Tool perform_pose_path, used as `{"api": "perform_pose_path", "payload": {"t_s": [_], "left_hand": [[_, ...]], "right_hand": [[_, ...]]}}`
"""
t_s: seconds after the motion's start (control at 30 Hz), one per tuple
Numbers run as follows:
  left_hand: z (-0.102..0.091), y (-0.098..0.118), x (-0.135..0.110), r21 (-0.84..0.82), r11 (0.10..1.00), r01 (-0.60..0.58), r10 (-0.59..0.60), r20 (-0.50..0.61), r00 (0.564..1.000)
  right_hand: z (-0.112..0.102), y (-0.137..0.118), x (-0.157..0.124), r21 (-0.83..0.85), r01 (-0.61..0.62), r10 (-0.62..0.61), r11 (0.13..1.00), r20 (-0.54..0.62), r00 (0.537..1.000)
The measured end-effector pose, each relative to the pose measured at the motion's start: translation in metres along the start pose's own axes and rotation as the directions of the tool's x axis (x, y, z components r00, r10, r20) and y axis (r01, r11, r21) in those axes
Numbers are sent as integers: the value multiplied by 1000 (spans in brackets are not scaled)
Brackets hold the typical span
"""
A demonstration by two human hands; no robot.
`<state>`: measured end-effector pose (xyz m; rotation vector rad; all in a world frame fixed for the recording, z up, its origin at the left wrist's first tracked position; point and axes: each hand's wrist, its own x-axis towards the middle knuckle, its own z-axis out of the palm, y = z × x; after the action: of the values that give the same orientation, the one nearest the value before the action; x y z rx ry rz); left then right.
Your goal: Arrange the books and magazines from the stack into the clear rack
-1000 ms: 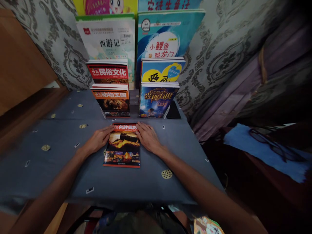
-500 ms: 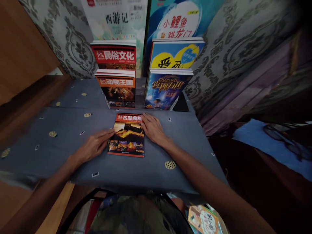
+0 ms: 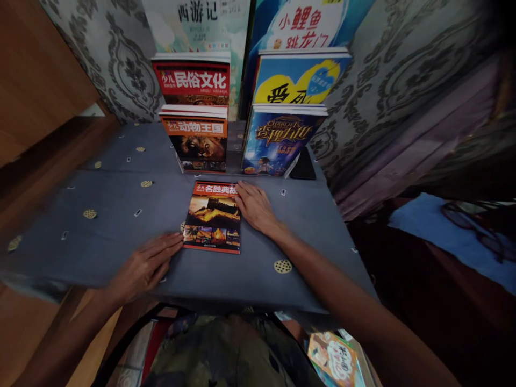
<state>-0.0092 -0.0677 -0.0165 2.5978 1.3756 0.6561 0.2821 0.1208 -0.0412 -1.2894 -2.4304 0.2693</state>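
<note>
A thin book (image 3: pixel 212 215) with an orange title band and a golden picture of a wall lies flat on the cloth-covered table (image 3: pixel 108 252). My left hand (image 3: pixel 147 263) rests at its lower left corner, fingers stretched out together, the tips at the edge. On the other side my right hand (image 3: pixel 256 207) lies flat, its fingertips over the upper right corner and right edge. Neither hand is wrapped round the book. Just behind it stand a book with a lion cover (image 3: pixel 201 145) and a blue book (image 3: pixel 278 142) in a stepped rack.
Further back are a red-covered book (image 3: pixel 193 80), a blue and yellow book (image 3: pixel 298 78) and two large books leaning up. A dark flat object (image 3: pixel 303 165) lies right of the rack. Glasses rest on a blue cloth (image 3: pixel 439 231). Another book (image 3: pixel 336 357) sits below the table edge.
My left hand has slid down toward me, from the middle of the book's left edge to its lower left corner. My right hand stays at the upper right. The view has shifted slightly.
</note>
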Motion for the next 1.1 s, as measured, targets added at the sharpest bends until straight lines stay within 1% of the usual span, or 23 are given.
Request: {"api": "perform_pose_path", "payload": {"t_s": [0.1,0.2,0.37,0.57,0.7,0.77,0.9,1.0,1.1], "left_hand": [[1,-1,5,10,1000,11,-11,-6,1000],[3,-6,16,28,999,33,-33,-25,999],[7,-17,39,33,992,120,-120,0,993],[13,-40,78,53,983,173,-174,8,985],[20,-54,111,143,966,217,-220,2,976],[22,-58,126,189,959,212,-215,-3,977],[27,-59,154,271,950,154,-165,17,986],[31,-55,170,308,946,100,-119,42,992],[37,-48,184,308,950,43,-68,72,995]], "right_hand": [[-1,-1,0,-5,-6,6,1000,5,1000],[-3,-2,0,-24,-8,9,1000,13,1000],[-3,-2,0,-32,7,-7,999,0,1000],[-1,1,1,-29,11,-11,1000,7,1000],[-2,1,1,-18,13,-13,1000,1,1000],[-2,0,1,-10,-1,1,1000,8,1000],[-5,-1,0,8,-11,11,1000,9,1000],[-7,-2,-1,33,-1,1,999,1,1000],[-7,-1,-2,71,-9,10,997,-6,1000]]}}
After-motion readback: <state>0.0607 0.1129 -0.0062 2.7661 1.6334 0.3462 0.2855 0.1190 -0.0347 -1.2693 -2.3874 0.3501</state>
